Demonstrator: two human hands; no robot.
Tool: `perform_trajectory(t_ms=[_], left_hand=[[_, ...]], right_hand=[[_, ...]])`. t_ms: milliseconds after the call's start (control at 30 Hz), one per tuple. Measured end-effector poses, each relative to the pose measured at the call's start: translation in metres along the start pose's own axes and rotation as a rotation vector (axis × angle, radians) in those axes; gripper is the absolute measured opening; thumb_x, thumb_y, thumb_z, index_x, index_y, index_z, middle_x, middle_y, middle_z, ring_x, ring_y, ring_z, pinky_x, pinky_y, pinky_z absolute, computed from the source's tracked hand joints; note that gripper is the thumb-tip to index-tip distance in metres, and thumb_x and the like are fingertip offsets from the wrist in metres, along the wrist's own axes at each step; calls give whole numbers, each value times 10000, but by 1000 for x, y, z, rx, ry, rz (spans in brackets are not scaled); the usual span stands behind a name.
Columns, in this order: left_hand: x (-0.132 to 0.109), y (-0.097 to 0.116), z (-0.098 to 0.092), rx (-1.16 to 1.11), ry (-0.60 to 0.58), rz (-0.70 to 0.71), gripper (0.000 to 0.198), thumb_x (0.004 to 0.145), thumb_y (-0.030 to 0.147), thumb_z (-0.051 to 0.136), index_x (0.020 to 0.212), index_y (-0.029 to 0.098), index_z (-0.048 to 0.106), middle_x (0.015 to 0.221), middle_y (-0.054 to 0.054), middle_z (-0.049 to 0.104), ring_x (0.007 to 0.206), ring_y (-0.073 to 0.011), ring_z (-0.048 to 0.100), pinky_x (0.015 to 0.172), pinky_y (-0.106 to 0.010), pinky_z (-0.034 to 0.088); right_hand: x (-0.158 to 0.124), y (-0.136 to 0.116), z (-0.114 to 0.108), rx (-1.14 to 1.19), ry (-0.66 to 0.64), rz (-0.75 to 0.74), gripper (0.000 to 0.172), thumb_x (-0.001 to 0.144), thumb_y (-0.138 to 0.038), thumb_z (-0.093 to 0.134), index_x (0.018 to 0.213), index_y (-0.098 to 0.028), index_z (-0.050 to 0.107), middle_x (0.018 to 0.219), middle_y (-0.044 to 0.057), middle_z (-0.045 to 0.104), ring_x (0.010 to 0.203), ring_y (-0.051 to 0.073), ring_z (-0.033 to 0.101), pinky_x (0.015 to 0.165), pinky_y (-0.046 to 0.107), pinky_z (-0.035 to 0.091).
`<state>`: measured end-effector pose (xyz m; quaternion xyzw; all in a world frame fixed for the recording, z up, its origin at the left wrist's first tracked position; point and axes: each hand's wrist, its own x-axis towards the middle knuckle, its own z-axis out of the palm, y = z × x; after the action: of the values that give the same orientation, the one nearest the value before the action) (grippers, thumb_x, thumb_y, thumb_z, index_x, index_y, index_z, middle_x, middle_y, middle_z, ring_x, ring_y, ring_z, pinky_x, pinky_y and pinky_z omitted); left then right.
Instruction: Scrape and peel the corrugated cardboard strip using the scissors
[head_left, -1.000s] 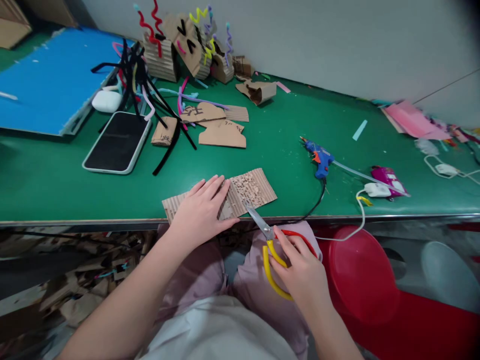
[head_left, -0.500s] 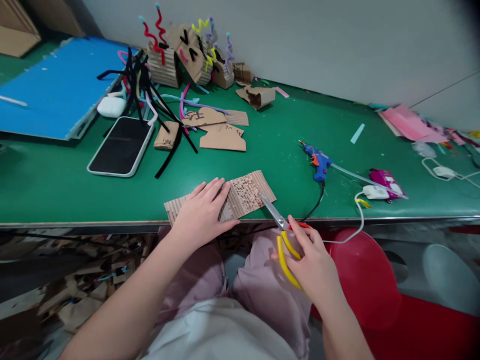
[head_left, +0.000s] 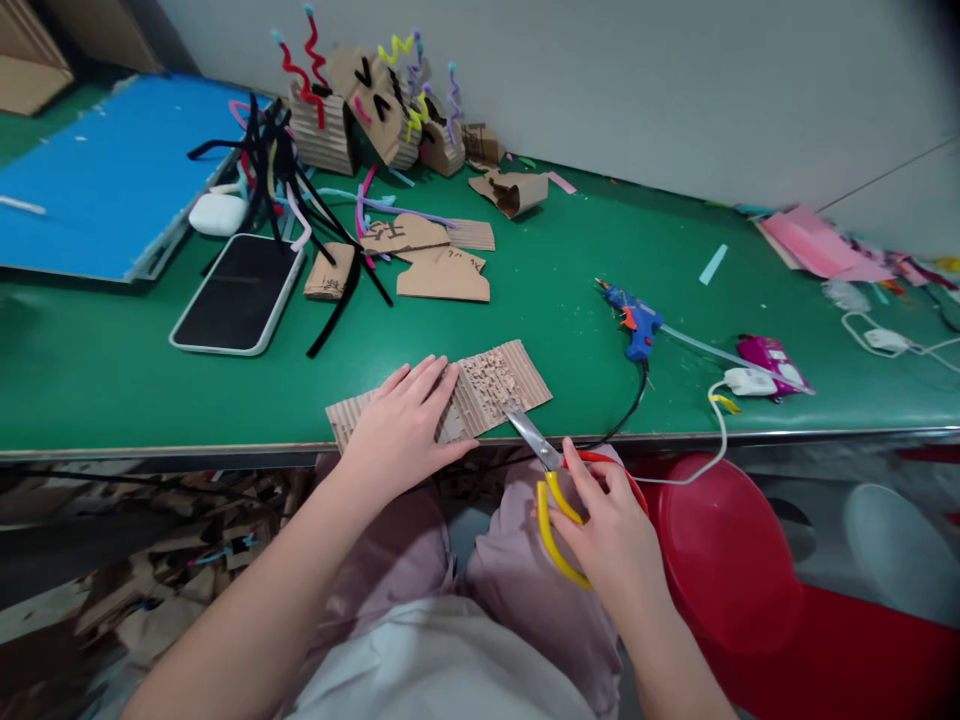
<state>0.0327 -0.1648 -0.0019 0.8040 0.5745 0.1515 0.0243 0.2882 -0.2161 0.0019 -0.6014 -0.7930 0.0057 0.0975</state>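
- Scissors [head_left: 547, 455] are grasped in your right hand [head_left: 611, 530], blade tips at the rough patch of the corrugated cardboard [head_left: 496, 375].
- That cardboard lies at the front edge of the bench [head_left: 555, 290], beneath your left hand [head_left: 401, 425], flat and unclenched.
- Your blue glue gun [head_left: 639, 322] lies to its right.

Craft workspace, with green-topped table [head_left: 555, 320]. Evidence: glue gun [head_left: 640, 324], scissors [head_left: 546, 453], black pipe cleaners [head_left: 271, 160], decorated cardboard figures [head_left: 322, 138]; cardboard scraps [head_left: 161, 625] heaped below.
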Motion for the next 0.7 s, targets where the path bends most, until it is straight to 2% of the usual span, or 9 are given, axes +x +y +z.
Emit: perform_trajectory(t_ms=[100,400,533,700], left_hand=[[0,0,0,1,-6,-4,798,763,568,523,1343,36,387,1375,-200,431,1269,-314,399,1064,-447,292],[0,0,1,-12,-5,-5,802,759,570,531,1341,35,388,1375,-201,429,1271,-314,394,1066,-450,289],[0,0,1,-27,-4,-6,791,763,558,535,1343,40,386,1370,-203,434,1272,-316,394,1063,-454,294],[0,0,0,-33,1,1,784,762,548,542,1349,54,381,1373,-202,432,1272,-319,394,1058,-465,301]], right_hand=[[5,-4,2,-20,38,-10,579,762,-355,599,1306,-210,464,934,65,553,825,193,577,671,296,498],[12,-8,1,-142,28,-28,541,778,-334,596,1297,-235,480,899,29,608,773,156,594,639,260,456],[13,-6,-1,-150,35,-42,477,807,-345,557,1272,-252,507,877,15,629,728,140,600,561,244,423],[17,2,-4,-108,107,40,477,801,-364,560,1263,-255,515,926,23,627,750,136,611,540,225,421]])
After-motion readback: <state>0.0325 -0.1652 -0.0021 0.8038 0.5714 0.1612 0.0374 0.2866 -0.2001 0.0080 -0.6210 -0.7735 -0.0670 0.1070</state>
